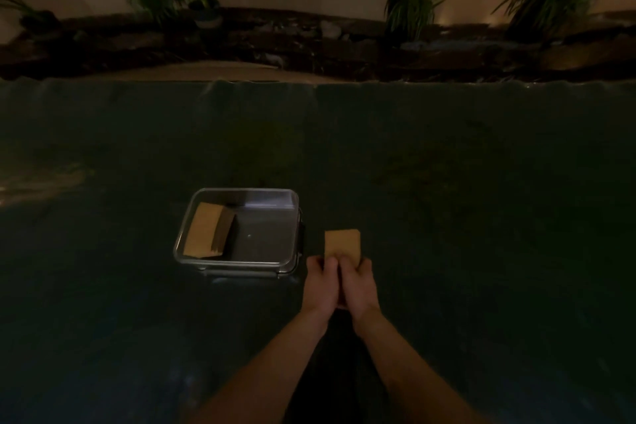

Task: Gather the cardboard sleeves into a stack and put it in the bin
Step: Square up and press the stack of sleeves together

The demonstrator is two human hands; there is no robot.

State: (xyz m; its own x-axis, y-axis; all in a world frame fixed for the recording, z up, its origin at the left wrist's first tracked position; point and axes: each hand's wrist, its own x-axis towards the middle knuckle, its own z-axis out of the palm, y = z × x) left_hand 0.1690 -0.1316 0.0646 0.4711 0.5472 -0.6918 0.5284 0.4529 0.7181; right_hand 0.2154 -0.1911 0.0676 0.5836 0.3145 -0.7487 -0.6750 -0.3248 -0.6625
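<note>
A metal bin (pixel 237 263) sits on the dark table, left of my hands. Inside it, against the left wall, leans a stack of brown cardboard sleeves (pixel 206 234). Just right of the bin, a second brown stack of cardboard sleeves (pixel 342 243) is held near its lower end by both hands pressed side by side. My left hand (pixel 320 286) grips its left side and my right hand (pixel 358 286) its right side. The stack's upper half sticks out above my fingers; its lower part is hidden by them.
A dark green cloth (pixel 447 182) covers the table. Beyond the far edge runs a dark ledge with several potted plants (pixel 409 7). The scene is dim.
</note>
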